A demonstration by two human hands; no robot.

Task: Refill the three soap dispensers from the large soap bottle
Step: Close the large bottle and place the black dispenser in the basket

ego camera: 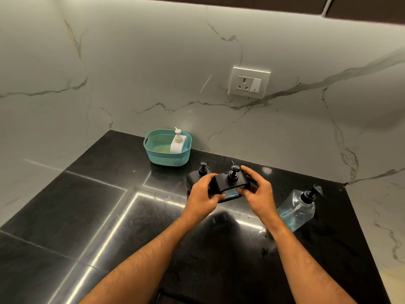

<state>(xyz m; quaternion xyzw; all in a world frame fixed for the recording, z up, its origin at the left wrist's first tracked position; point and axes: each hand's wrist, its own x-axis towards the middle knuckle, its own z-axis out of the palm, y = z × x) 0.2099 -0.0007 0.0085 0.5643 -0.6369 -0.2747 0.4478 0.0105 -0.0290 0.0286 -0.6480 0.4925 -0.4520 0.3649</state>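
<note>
Head view: both hands gripped one black dispenser point(232, 183) near the bench's point(92, 216) back edge, left hand point(202, 195) and right hand point(257, 194) curled round its ends. Large soap bottle point(295, 210) stood towards the right edge.

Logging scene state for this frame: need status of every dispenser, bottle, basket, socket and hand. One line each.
Front black dispenser: pump on, gripped by both hands.
Rear black dispenser: pump on, upright, on counter.
White dispenser: upright in teal basket.
Large soap bottle: pump on, partly full.
Left hand: gripping.
Right hand: gripping.
Wall socket: nothing plugged.
</note>
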